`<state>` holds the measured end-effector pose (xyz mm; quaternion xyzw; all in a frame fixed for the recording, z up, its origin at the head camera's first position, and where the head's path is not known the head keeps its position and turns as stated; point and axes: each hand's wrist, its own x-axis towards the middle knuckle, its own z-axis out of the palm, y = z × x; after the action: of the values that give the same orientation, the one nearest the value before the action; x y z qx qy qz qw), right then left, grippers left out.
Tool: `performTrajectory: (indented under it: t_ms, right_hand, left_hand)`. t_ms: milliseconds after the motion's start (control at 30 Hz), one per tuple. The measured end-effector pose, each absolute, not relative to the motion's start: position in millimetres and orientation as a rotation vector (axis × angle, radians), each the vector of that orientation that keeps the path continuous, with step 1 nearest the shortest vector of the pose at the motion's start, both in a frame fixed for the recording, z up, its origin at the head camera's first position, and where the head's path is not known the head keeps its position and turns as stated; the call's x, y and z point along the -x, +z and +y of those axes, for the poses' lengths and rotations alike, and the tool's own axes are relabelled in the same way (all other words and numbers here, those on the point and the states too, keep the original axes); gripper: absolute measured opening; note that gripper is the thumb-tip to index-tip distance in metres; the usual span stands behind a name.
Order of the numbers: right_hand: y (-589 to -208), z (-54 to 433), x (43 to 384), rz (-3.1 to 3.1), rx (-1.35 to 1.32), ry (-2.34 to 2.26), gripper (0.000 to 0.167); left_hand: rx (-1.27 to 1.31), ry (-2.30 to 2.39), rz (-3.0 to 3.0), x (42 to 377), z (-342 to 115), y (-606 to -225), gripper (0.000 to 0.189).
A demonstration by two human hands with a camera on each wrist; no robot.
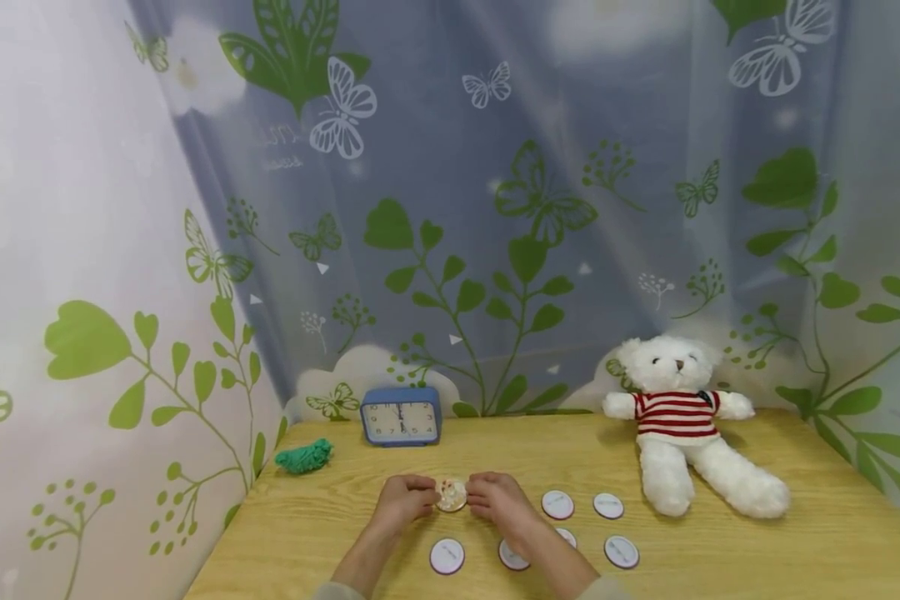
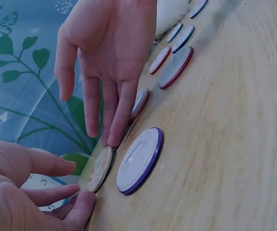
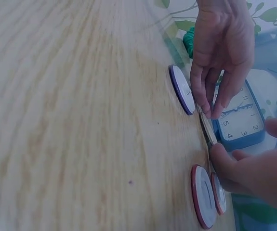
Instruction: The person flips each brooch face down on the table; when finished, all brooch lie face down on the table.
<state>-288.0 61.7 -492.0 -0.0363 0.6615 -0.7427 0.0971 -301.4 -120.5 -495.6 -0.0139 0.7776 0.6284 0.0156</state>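
A round badge (image 1: 452,496) with a pale, patterned face lies on the table between both hands. My left hand (image 1: 405,502) touches its left edge with the fingertips. From the opposite side, the extended fingers of my right hand (image 1: 501,504) rest at the right edge; they point down to the rim in the left wrist view. Closest to the hands is a purple-rimmed badge (image 2: 140,161), white back up with a pin on it. Another white-backed badge (image 1: 512,557) is partly covered by my right wrist.
More white-backed badges lie to the right, among them one badge (image 1: 558,505) near the right hand and another (image 1: 622,552) farther out. Behind stand a blue alarm clock (image 1: 401,419) and a white teddy bear (image 1: 678,417) in a striped shirt. Green yarn (image 1: 304,457) lies at the left.
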Motion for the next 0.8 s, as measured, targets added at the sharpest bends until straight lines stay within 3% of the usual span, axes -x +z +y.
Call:
performTrajectory:
  t_ms: [800]
  right_hand:
    - [-495.6, 57.0, 288.3, 1.954, 0.08, -2.287, 0.05]
  left_hand:
    - [0.043, 2.149, 2.425, 294.9, -109.2, -507.2, 0.039]
